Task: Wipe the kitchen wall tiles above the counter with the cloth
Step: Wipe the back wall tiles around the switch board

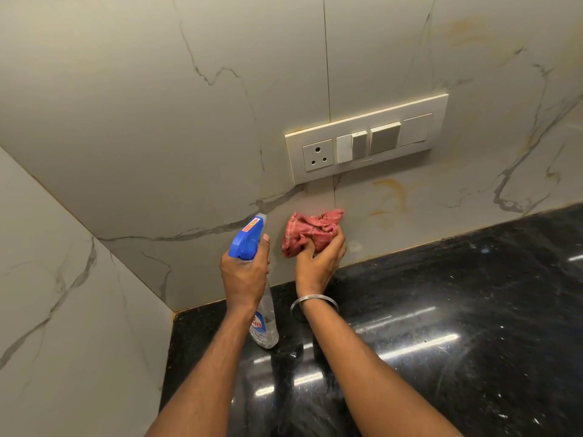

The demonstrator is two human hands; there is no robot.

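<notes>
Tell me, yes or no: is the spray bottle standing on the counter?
No: the left hand grips the spray bottle by its blue head, lifted off the black counter.

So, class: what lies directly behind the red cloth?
The red cloth, gripped by the right hand, sits against the wall tile. Veined tile shows around it; the patch behind is covered.

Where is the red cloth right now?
In the head view, the red cloth is bunched in the right hand against the wall tiles, just below the switch panel and right of the spray bottle.
</notes>
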